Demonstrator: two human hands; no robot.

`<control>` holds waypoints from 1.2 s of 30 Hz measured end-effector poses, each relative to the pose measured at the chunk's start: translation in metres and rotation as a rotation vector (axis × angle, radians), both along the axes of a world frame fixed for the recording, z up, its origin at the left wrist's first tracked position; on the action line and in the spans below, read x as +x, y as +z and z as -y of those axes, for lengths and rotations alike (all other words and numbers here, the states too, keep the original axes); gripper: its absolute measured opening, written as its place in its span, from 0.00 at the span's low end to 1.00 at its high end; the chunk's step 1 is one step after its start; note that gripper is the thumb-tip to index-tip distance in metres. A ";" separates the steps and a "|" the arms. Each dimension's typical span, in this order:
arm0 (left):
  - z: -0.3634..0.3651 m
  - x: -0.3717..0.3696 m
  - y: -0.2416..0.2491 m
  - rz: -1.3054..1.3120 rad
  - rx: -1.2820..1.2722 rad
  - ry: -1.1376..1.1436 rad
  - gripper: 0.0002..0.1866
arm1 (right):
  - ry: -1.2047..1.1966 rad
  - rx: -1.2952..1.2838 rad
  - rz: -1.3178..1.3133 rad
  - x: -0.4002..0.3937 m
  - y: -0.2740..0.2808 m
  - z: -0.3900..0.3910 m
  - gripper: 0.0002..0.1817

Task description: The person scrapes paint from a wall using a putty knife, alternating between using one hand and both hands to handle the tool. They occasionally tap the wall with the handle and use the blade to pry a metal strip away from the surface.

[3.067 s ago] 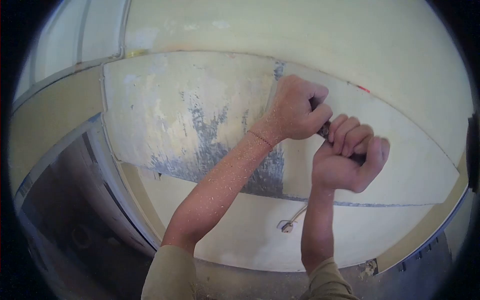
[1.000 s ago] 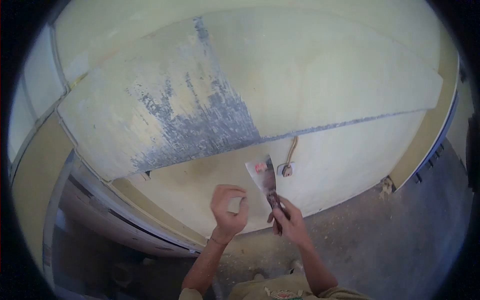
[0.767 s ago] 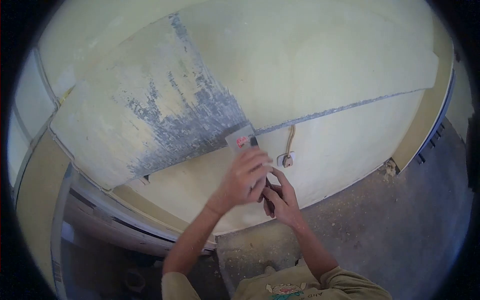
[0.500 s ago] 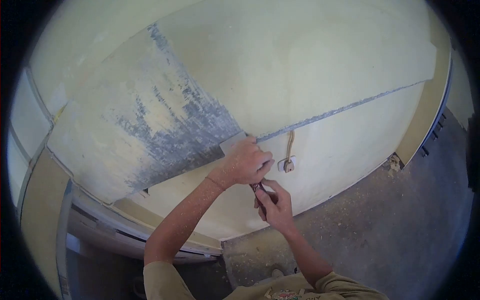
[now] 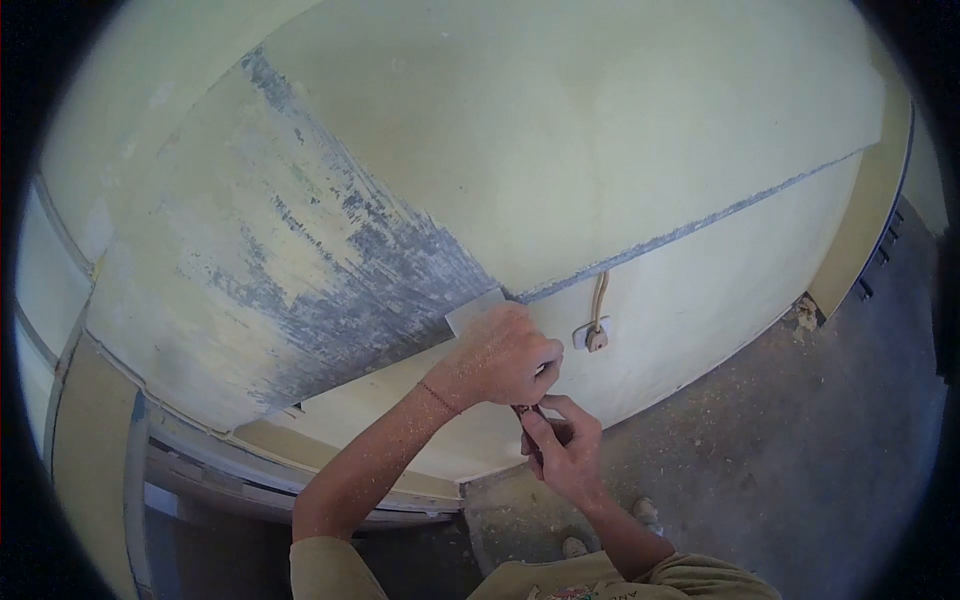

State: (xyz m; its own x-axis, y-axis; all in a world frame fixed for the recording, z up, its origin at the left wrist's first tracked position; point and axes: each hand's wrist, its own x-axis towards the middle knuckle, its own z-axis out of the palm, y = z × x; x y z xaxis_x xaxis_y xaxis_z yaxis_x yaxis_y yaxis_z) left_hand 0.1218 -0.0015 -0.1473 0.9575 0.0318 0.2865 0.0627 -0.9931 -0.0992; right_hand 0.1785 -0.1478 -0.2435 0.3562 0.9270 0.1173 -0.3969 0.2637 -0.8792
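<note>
Both my hands are on a scraper with a flat pale blade (image 5: 474,312) and a dark reddish handle (image 5: 529,412). My left hand (image 5: 500,355) is closed around its upper part, just behind the blade, hiding the middle of the tool. Lower down, my right hand (image 5: 565,448) grips the handle end with the thumb along it. The blade lies against the wall at the lower edge of a pale painted layer (image 5: 620,150). To its left is a grey, streaky patch (image 5: 390,280) where that layer is partly gone.
A cable runs down to a small wall socket (image 5: 592,334) right of my hands. Pale flakes dot my left forearm and the concrete floor (image 5: 730,440). At left stands a door frame (image 5: 95,440). My shoes (image 5: 647,514) show below, and a dark rail (image 5: 890,225) edges the right.
The view has shifted, so wall and hands appear lower and slightly right, and my shoes show more. Both hands keep their grip on the scraper, its blade at about the same wall spot.
</note>
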 end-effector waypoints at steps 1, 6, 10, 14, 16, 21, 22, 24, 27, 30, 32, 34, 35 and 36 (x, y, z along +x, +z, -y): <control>-0.001 0.001 -0.001 0.014 0.007 -0.010 0.09 | 0.007 -0.009 0.010 0.002 -0.001 -0.001 0.11; 0.004 0.003 -0.001 -0.015 0.030 0.028 0.09 | -0.063 0.046 0.075 0.007 -0.009 -0.001 0.11; -0.002 0.004 0.008 0.033 0.059 0.013 0.09 | -0.068 0.092 0.131 0.008 -0.004 -0.011 0.10; 0.004 0.006 0.030 -0.020 0.060 0.084 0.10 | 0.046 -0.019 -0.010 0.016 0.024 -0.004 0.09; 0.006 0.007 0.015 0.001 0.042 0.067 0.10 | 0.058 -0.062 -0.003 0.017 0.017 0.002 0.10; 0.005 0.008 0.019 -0.037 -0.016 0.073 0.09 | 0.023 -0.026 -0.011 0.008 0.013 0.002 0.09; 0.005 0.008 0.017 -0.023 -0.007 0.067 0.09 | 0.017 -0.013 0.023 0.011 0.009 0.000 0.09; 0.009 0.011 0.010 -0.003 -0.010 0.062 0.09 | 0.012 -0.014 0.064 0.021 0.007 0.003 0.09; 0.008 0.010 0.014 0.033 0.032 0.090 0.09 | 0.018 0.003 0.106 0.022 0.015 0.000 0.09; 0.006 0.010 0.021 0.025 0.063 0.085 0.09 | 0.041 -0.039 0.081 0.022 0.017 -0.003 0.09; 0.007 0.012 0.023 0.022 0.055 0.098 0.09 | 0.045 -0.016 0.088 0.027 0.018 -0.003 0.09; 0.006 0.011 0.009 -0.003 0.036 0.083 0.09 | 0.061 -0.038 0.066 0.026 0.011 0.001 0.09; 0.008 0.013 0.012 -0.016 0.015 0.066 0.09 | 0.074 -0.061 0.057 0.027 0.013 0.000 0.09; 0.006 0.011 0.020 -0.017 0.020 0.068 0.09 | 0.077 -0.056 0.057 0.025 0.016 -0.004 0.09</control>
